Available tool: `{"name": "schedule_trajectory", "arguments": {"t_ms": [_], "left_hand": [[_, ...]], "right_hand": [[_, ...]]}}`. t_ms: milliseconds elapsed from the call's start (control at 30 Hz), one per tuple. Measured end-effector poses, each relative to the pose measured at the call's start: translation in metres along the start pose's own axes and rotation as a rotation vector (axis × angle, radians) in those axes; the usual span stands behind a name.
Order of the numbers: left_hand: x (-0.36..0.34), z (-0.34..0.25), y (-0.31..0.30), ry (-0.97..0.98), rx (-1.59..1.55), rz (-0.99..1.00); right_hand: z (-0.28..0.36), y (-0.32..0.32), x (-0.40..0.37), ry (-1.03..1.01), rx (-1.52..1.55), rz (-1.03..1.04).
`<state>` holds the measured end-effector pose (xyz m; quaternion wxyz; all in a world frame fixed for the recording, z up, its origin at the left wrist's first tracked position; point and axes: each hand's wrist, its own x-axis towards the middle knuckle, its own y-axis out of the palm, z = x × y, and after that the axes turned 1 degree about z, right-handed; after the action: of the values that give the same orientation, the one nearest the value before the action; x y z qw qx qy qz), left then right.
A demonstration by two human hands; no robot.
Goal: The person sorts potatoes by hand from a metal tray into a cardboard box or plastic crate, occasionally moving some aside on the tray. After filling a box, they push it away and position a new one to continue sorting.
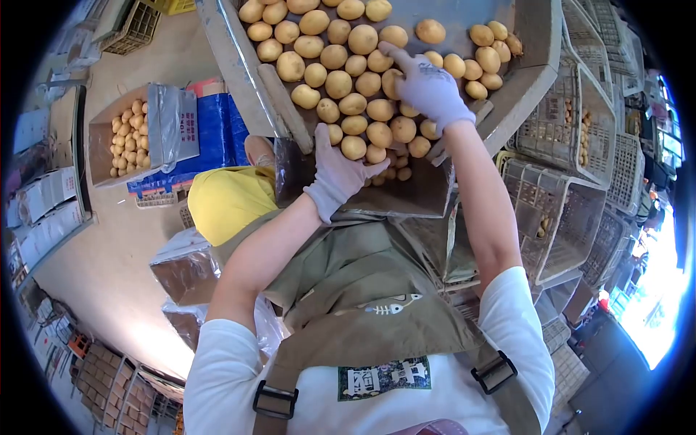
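Many round yellow potatoes [338, 84] lie in a sloping tray [453, 43] in front of me, crowded towards its near opening. Below that opening sits a carton [406, 199] lined with plastic, with several potatoes inside. My left hand [338, 172], in a pale glove, is at the left side of the opening, thumb and fingers spread beside the lowest potatoes. My right hand [429, 90], gloved too, reaches over the tray from the right. Its fingers stretch left across the potatoes and touch some; it grips none that I can see.
A filled box of potatoes [130, 138] stands at the left near a blue wrapped stack [217, 134]. Plastic crates [562, 217] are stacked along the right. Lined cartons [185, 268] sit by my left side, near a yellow cloth or cover [230, 199].
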<state>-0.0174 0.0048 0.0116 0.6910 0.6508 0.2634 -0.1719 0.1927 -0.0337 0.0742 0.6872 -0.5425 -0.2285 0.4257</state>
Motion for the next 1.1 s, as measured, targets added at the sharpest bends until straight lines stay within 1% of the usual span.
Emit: {"name": "schedule_trajectory", "arguments": {"t_ms": [67, 100, 133, 200, 233, 267, 333, 400, 433, 467, 533, 567, 600, 633, 700, 733, 800, 833, 867, 900, 933, 967, 1000, 1033, 1067, 1100], "left_hand": [[-0.001, -0.002, 0.002, -0.013, -0.004, 0.022], [-0.002, -0.003, 0.003, -0.022, 0.000, 0.033], [-0.003, -0.004, 0.004, -0.030, 0.005, 0.045], [-0.004, -0.003, 0.003, -0.011, 0.004, 0.078], [-0.003, -0.003, 0.003, -0.003, 0.002, 0.096], [-0.004, -0.004, 0.003, -0.016, -0.022, 0.126], [-0.005, -0.006, 0.001, -0.043, -0.075, 0.184], [-0.001, 0.002, -0.016, 0.251, 0.468, 0.234], [-0.001, 0.004, -0.020, 0.427, 0.885, 0.180], [0.001, 0.005, -0.019, 0.412, 0.813, 0.215], [0.006, 0.008, -0.014, 0.378, 0.668, 0.281], [0.001, 0.006, -0.006, 0.339, 0.645, 0.279], [0.001, 0.003, -0.009, 0.280, 0.513, 0.337], [0.000, -0.001, -0.012, 0.215, 0.382, 0.387], [-0.001, -0.009, -0.008, -0.025, -0.007, 0.307], [-0.001, -0.009, -0.003, -0.069, 0.022, 0.170], [-0.009, -0.008, 0.016, -0.065, 0.059, 0.113], [-0.007, -0.007, 0.013, -0.060, 0.107, 0.176], [-0.005, -0.006, 0.009, -0.052, 0.153, 0.238], [-0.002, -0.008, 0.005, -0.103, 0.043, 0.225], [0.001, -0.009, -0.005, -0.084, 0.046, 0.220], [0.004, -0.010, -0.015, -0.066, 0.049, 0.216], [0.001, -0.007, -0.011, 0.032, 0.170, 0.263], [-0.001, -0.004, -0.007, 0.136, 0.288, 0.298], [-0.003, -0.005, -0.001, 0.182, 0.259, 0.372], [-0.008, -0.004, 0.004, 0.206, 0.268, 0.384]], "right_hand": [[0.003, -0.016, 0.005, 0.159, 0.192, 0.155], [0.002, -0.015, 0.000, 0.127, 0.215, 0.104], [-0.003, -0.003, -0.005, 0.113, 0.194, 0.005], [-0.005, 0.009, -0.021, 0.074, 0.318, -0.204], [0.003, 0.002, -0.034, 0.094, 0.491, -0.254], [0.008, -0.006, -0.049, 0.089, 0.592, -0.301], [0.010, -0.025, -0.073, -0.041, 0.540, -0.371], [0.004, -0.036, -0.091, -0.095, 0.637, -0.457], [-0.003, -0.043, -0.099, -0.089, 0.533, -0.505], [-0.008, -0.049, -0.106, -0.098, 0.468, -0.541], [-0.017, -0.064, -0.120, -0.250, 0.269, -0.632], [-0.023, -0.072, -0.128, -0.302, 0.164, -0.646], [-0.025, -0.084, -0.134, -0.356, 0.046, -0.646], [-0.027, -0.095, -0.139, -0.351, 0.054, -0.680], [-0.036, -0.109, -0.148, -0.330, 0.024, -0.788], [-0.037, -0.118, -0.154, -0.288, 0.021, -0.817], [-0.042, -0.134, -0.161, -0.331, -0.127, -0.905], [-0.052, -0.146, -0.164, -0.389, -0.264, -0.897], [-0.081, -0.154, -0.167, -0.257, -0.499, -0.930], [-0.110, -0.162, -0.171, -0.123, -0.736, -0.950], [-0.122, -0.171, -0.173, 0.242, -0.645, -0.904], [-0.142, -0.175, -0.174, 0.404, -0.494, -0.901], [-0.161, -0.168, -0.168, 0.394, -0.409, -1.055], [-0.149, -0.164, -0.150, 0.275, -0.295, -0.960], [-0.126, -0.160, -0.132, 0.166, -0.189, -0.862], [-0.088, -0.150, -0.107, 0.126, -0.015, -0.748]]}}
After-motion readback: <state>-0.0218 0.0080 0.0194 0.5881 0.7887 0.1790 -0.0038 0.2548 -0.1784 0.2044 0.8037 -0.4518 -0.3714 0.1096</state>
